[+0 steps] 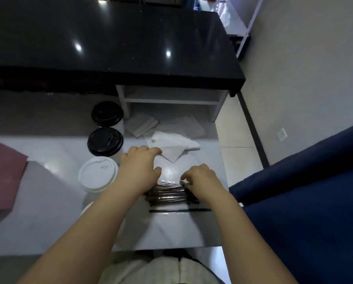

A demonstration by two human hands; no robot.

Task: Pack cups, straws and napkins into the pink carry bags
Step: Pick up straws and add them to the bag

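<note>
Head view, looking straight down at both hands on a pile of wrapped straws (pixel 168 194) on the white table (pixel 54 201). The right hand (pixel 202 181) has its fingers (pixel 194 171) curled in tight, and the thumb and fingertips look like they're pinching the shiny wrap at the far edge of the pile. It's a bit blurry though. The left hand (pixel 139 167) sits knuckles-up over the left end of the pile. Its fingers are bent and bunched together, with the tips right at the near corner of a white napkin (pixel 175 147). Can't tell if they're gripping anything.

One loose straw (pixel 179 210) lies by itself just behind the right fingers, on the wrist side and apart from the pile. Beyond the left fingertips there's a stack of folded napkins (pixel 140 124), further back than the white one. Left of the left fingers is a white-lid cup (pixel 97 174), just beside the hand, and two black-lid cups (pixel 105 141) line up past it. The pink bag (pixel 3 173) is way off to the left, well apart from both hands. A black counter (pixel 110 42) is far ahead of the fingers, and a blue sofa (pixel 305 201) is off to the right.
</note>
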